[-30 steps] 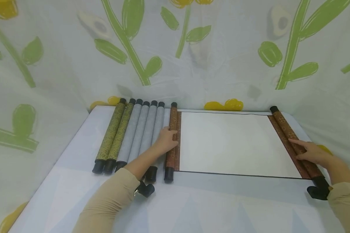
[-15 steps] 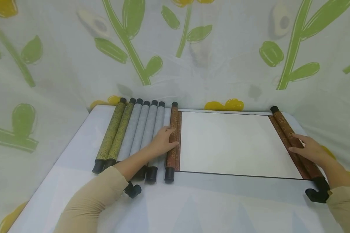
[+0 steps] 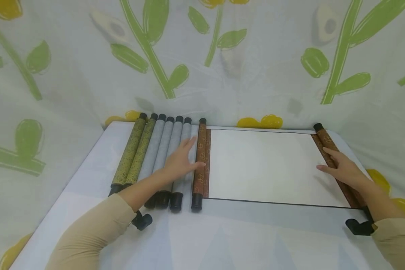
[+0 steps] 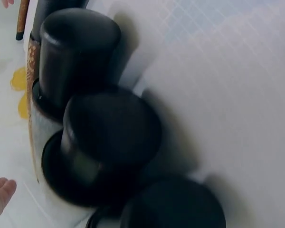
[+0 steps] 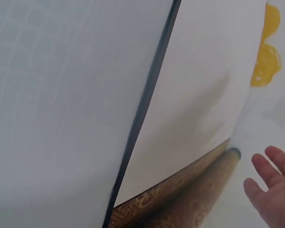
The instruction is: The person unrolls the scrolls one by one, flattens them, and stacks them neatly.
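White rectangular sheet (image 3: pixel 261 165) lies flat between brown, patterned, black-tipped cylindrical rollers (image 3: pixel 199 180); left hand (image 3: pixel 179 161) and right hand (image 3: pixel 345 173), fingers extended beside them, grip nothing.

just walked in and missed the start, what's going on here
A scroll lies open on the table, its white sheet spread between brown patterned rollers. A person's left hand is open by the left roller, its thumb over it, and the right hand is spread over the right roller, thumb above the sheet. Neither hand grips anything. Left of the scroll, four grey rolls and two olive rolls lie side by side.
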Available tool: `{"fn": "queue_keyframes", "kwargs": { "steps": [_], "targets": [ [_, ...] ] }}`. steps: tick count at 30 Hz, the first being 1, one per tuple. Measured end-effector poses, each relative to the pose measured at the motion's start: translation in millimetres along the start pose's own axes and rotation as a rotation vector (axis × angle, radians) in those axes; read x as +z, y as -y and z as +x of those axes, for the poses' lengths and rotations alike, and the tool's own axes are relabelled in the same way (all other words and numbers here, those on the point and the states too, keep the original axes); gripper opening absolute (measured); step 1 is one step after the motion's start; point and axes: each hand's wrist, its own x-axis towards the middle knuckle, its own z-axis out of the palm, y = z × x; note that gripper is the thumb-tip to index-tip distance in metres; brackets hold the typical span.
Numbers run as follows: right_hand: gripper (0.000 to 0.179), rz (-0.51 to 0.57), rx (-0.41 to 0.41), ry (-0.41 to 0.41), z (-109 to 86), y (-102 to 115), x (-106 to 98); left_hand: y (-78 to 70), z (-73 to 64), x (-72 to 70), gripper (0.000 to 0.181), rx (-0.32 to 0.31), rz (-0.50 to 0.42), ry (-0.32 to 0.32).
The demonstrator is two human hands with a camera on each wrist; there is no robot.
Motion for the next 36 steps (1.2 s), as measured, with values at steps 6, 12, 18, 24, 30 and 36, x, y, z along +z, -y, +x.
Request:
{"fn": "queue_keyframes", "kwargs": {
  "steps": [6, 12, 18, 24, 30, 36],
  "targets": [
    [0.093, 0.009, -0.069, -0.042, 4.5, 17.4, 7.1, 4.3, -2.9, -12.4, 0.106, 0.013, -0.004, -0.041],
    [0.096, -0.023, -0.101, -0.071, 6.2, 36.1, 9.4, 10.8, -8.1, -21.1, 0.112, 0.002, -0.005, -0.065],
    [0.096, -0.009, -0.075, -0.041, 4.7, 56.8, 12.6, 16.3, -13.1, -27.4, 0.109, 0.038, -0.027, -0.091],
    [0.094, 0.005, -0.112, -0.041, 10.4, 73.6, 21.1, 21.0, -19.4, -30.6, 0.108, 0.013, -0.037, -0.107],
    [0.093, 0.041, -0.136, -0.041, 16.8, 90.2, 32.9, 27.0, -23.4, -31.5, 0.109, -0.007, -0.049, -0.122],
    [0.09, 0.072, -0.199, -0.059, 28.2, 106.8, 42.6, 33.6, -25.4, -32.8, 0.105, -0.04, -0.049, -0.119]
  ]
}}
